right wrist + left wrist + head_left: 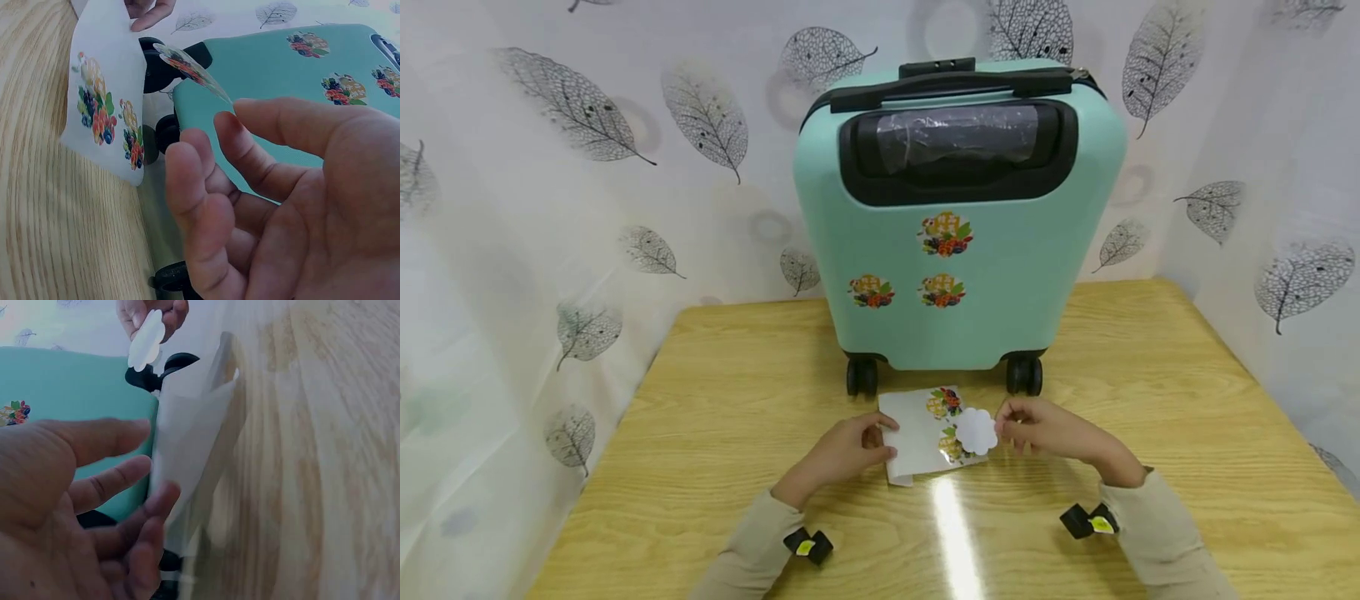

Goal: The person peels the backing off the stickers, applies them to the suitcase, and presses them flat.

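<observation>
My right hand [1037,429] pinches a scalloped round sticker [976,431] by its edge between thumb and forefinger. Its white back faces up in the head view, while the colourful fruit print shows in the right wrist view. Below and left of it lies a white sticker sheet [913,450] bearing two more fruit stickers [95,106] at its right end. My left hand [850,450] is at the sheet's left edge, fingers spread and loosely bent, fingertips right by the paper. The sheet's left end is curled. Behind stands a mint-green suitcase [1022,267] with three similar stickers on its front.
The suitcase rests upright on black wheels [862,377] on the wooden table [737,367], just behind the sheet. Its recessed black handle [958,142] carries clear plastic film. A white leaf-patterned curtain [550,250] surrounds the table at the back and sides.
</observation>
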### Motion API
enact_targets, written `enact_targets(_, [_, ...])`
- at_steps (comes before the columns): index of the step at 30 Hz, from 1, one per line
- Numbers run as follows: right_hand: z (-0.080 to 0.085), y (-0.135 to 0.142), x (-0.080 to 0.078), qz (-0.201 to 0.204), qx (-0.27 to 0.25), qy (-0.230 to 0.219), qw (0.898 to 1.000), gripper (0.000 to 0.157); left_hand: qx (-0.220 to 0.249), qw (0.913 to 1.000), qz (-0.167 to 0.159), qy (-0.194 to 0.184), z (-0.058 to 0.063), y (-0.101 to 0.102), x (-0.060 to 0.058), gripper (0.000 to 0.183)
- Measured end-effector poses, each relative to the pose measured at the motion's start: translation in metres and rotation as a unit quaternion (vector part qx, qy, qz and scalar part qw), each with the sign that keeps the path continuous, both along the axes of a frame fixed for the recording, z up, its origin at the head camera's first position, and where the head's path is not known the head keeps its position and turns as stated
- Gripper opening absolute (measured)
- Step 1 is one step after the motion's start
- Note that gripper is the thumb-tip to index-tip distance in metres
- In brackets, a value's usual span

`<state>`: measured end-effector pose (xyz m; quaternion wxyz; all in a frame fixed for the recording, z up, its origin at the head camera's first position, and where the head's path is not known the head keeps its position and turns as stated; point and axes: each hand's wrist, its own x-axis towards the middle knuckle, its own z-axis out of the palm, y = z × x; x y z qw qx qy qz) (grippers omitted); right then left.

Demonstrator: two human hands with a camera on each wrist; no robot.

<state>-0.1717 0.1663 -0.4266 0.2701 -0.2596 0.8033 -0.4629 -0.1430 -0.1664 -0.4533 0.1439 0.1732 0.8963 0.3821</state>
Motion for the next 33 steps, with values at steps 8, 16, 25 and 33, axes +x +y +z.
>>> enact_targets(8, [0.007, 0.002, 0.0, 0.001, 0.01, 0.007, 1.0, 0.021, 0.011, 0.9994, 0.023, 0.023, 0.013, -0.004, 0.001, 0.024])
enact_targets(16, [0.015, 0.002, -0.005, -0.01, 0.008, 0.02, 1.0, 0.023, 0.063, 0.998, -0.001, 0.008, 0.027, 0.01, -0.002, 0.024])
enact_targets(25, [0.019, -0.002, -0.004, -0.036, -0.016, 0.013, 0.999, 0.027, 0.11, 0.9932, -0.017, 0.035, 0.042, 0.037, -0.007, 0.022])
enact_targets(33, [0.019, -0.009, -0.003, -0.062, -0.032, 0.006, 0.998, 0.027, 0.142, 0.9893, -0.027, 0.019, 0.037, 0.063, -0.007, 0.017])
